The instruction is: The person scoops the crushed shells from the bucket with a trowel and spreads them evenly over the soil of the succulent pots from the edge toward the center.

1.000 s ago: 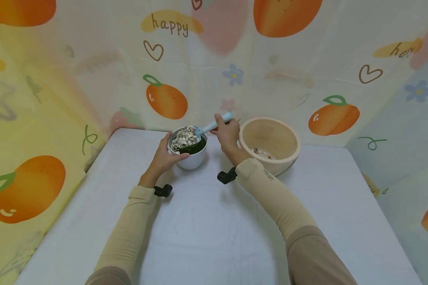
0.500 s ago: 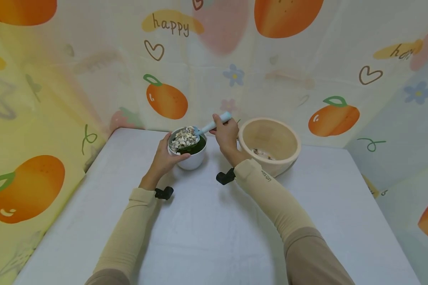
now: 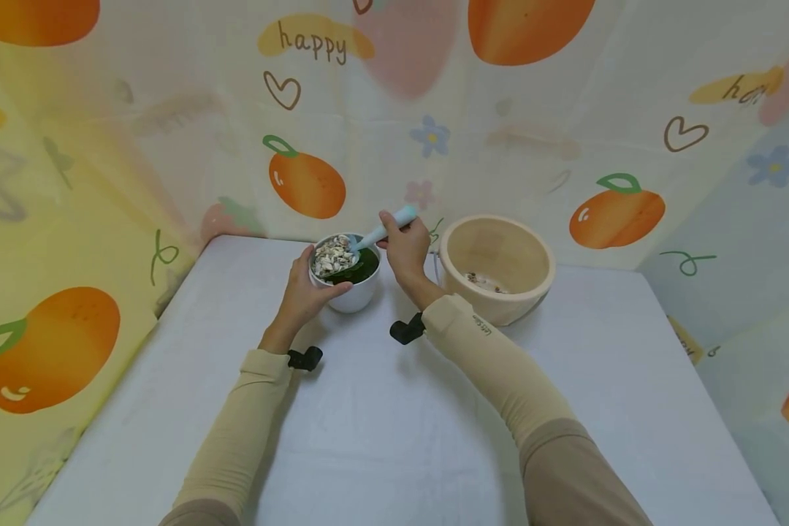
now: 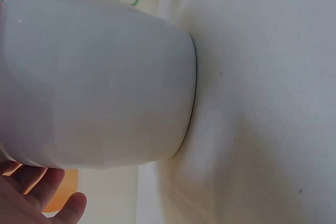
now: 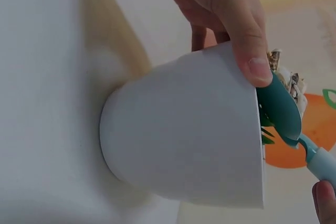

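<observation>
A white pot (image 3: 351, 298) stands upright on the table, full of pale, mottled chips (image 3: 334, 257) on the left and something dark green on the right. My left hand (image 3: 305, 294) grips it from the left, thumb across the front of the rim. In the right wrist view that thumb (image 5: 254, 51) lies at the rim beside the teal blade (image 5: 282, 109) of a small trowel, with green leaf tips below. My right hand (image 3: 408, 252) holds the trowel's light blue handle (image 3: 397, 220), tilted down into the pot. The left wrist view shows mainly the pot's wall (image 4: 100, 77).
Right of the pot stands a wide beige planter (image 3: 493, 310) with a few bits at its bottom. The white-covered table (image 3: 368, 438) backs onto a fruit-printed cloth (image 3: 381, 146). Black wrist cameras (image 3: 408, 330) hang near both cuffs.
My right hand has moved left and slightly up, bringing the trowel's blade farther left over the chips and lower in the pot. The left hand and pot stay nearly still.
</observation>
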A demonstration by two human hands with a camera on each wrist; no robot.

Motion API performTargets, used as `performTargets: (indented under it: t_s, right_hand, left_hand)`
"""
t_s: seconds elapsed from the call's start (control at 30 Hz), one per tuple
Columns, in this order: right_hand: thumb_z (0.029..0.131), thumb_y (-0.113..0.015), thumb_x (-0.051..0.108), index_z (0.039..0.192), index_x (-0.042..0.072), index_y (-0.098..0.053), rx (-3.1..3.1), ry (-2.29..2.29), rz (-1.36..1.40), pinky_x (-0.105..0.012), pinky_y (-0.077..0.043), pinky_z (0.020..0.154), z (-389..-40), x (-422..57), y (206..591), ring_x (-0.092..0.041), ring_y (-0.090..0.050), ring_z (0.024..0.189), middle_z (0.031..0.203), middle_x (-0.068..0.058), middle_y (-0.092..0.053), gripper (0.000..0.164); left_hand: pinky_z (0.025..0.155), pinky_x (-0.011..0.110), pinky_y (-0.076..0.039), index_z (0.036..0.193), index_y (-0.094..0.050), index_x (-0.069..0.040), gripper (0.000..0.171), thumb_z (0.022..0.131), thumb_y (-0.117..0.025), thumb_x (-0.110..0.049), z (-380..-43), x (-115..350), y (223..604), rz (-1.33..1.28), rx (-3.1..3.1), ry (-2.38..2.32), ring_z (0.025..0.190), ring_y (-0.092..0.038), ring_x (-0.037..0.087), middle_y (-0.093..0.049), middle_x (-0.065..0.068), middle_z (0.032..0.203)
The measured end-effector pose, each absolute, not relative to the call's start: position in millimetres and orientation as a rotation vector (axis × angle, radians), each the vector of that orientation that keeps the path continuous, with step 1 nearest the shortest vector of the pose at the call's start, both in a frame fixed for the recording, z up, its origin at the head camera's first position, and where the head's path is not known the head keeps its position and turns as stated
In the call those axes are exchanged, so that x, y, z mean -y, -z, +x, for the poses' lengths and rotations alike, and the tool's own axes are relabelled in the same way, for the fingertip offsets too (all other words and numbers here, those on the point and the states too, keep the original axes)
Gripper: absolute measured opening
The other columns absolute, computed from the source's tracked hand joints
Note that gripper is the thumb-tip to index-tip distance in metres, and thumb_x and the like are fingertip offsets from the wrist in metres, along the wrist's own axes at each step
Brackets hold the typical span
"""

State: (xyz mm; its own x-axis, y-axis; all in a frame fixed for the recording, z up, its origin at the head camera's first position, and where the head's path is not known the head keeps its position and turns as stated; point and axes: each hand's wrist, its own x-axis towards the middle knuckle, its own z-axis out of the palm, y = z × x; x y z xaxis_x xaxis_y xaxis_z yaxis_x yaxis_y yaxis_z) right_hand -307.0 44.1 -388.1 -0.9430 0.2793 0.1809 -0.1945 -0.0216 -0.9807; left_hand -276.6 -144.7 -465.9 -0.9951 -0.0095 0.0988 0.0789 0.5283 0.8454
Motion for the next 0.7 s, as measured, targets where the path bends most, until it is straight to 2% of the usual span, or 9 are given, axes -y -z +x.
performTargets:
  t_s: [0.1, 0.17, 0.33, 0.43, 0.53, 0.7]
  right_hand:
    - [0.089, -0.072, 0.024, 0.088, 0.002, -0.06, 1.939, -2.04, -0.08, -0.036, -0.06, 0.064, -306, -42, 389, -0.031, -0.071, 0.065, 0.08, -0.018, -0.069, 0.025]
    - [0.088, -0.074, 0.024, 0.089, 0.003, -0.06, 1.952, -2.038, -0.084, -0.035, -0.06, 0.064, -306, -41, 391, -0.029, -0.07, 0.065, 0.081, -0.018, -0.069, 0.026]
    - [0.086, -0.075, 0.025, 0.092, 0.003, -0.06, 1.978, -2.045, -0.096, -0.025, -0.058, 0.061, -305, -40, 391, -0.011, -0.066, 0.058, 0.083, -0.018, -0.069, 0.028]
    - [0.087, -0.074, 0.024, 0.096, 0.001, -0.059, 2.0, -2.078, -0.094, -0.024, -0.058, 0.062, -304, -41, 389, -0.021, -0.07, 0.066, 0.087, -0.019, -0.069, 0.028]
    - [0.09, -0.071, 0.022, 0.102, -0.001, -0.058, 2.03, -2.122, -0.092, -0.031, -0.06, 0.07, -303, -43, 385, -0.031, -0.072, 0.08, 0.096, -0.022, -0.069, 0.029]
    - [0.094, -0.065, 0.019, 0.11, -0.004, -0.056, 2.061, -2.182, -0.076, -0.047, -0.056, 0.087, -301, -44, 380, -0.033, -0.069, 0.09, 0.108, -0.025, -0.067, 0.029]
  left_hand:
    - [0.115, 0.056, -0.029, 0.155, -0.015, -0.012, 0.111, 0.074, -0.081, -0.047, -277, 145, 467, -0.053, 2.671, 1.475, 0.136, -0.034, 0.035, -0.03, 0.021, 0.15]
    - [0.115, 0.056, -0.03, 0.155, -0.015, -0.012, 0.11, 0.074, -0.081, -0.047, -277, 145, 467, -0.055, 2.668, 1.476, 0.136, -0.035, 0.035, -0.03, 0.021, 0.149]
    - [0.114, 0.055, -0.03, 0.155, -0.016, -0.013, 0.11, 0.073, -0.082, -0.046, -277, 144, 467, -0.063, 2.659, 1.482, 0.135, -0.035, 0.035, -0.031, 0.021, 0.148]
    - [0.114, 0.056, -0.03, 0.155, -0.015, -0.012, 0.111, 0.073, -0.082, -0.046, -276, 144, 467, -0.061, 2.663, 1.481, 0.136, -0.035, 0.035, -0.031, 0.021, 0.149]
    - [0.114, 0.056, -0.029, 0.156, -0.015, -0.012, 0.112, 0.073, -0.082, -0.048, -276, 145, 467, -0.07, 2.666, 1.473, 0.137, -0.034, 0.035, -0.03, 0.021, 0.149]
    - [0.114, 0.057, -0.029, 0.156, -0.015, -0.011, 0.113, 0.073, -0.081, -0.05, -276, 146, 466, -0.076, 2.669, 1.467, 0.137, -0.033, 0.036, -0.03, 0.022, 0.15]
